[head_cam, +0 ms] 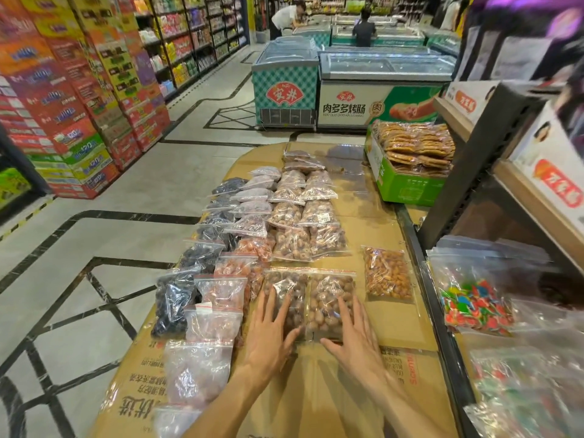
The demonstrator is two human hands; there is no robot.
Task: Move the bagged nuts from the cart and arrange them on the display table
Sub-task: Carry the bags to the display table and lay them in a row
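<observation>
Two clear zip bags of brown nuts lie side by side on the cardboard-covered display table. My left hand rests flat with straight fingers on the left nut bag. My right hand presses flat on the right nut bag. Beyond them run rows of several bagged nuts and dried fruits. A single bag of orange-brown nuts lies apart to the right. The cart is not in view.
A green box of packed cakes stands at the table's far right. Bags of coloured candy fill a shelf at right. Chest freezers stand ahead, stacked cartons at left. Two people are far back.
</observation>
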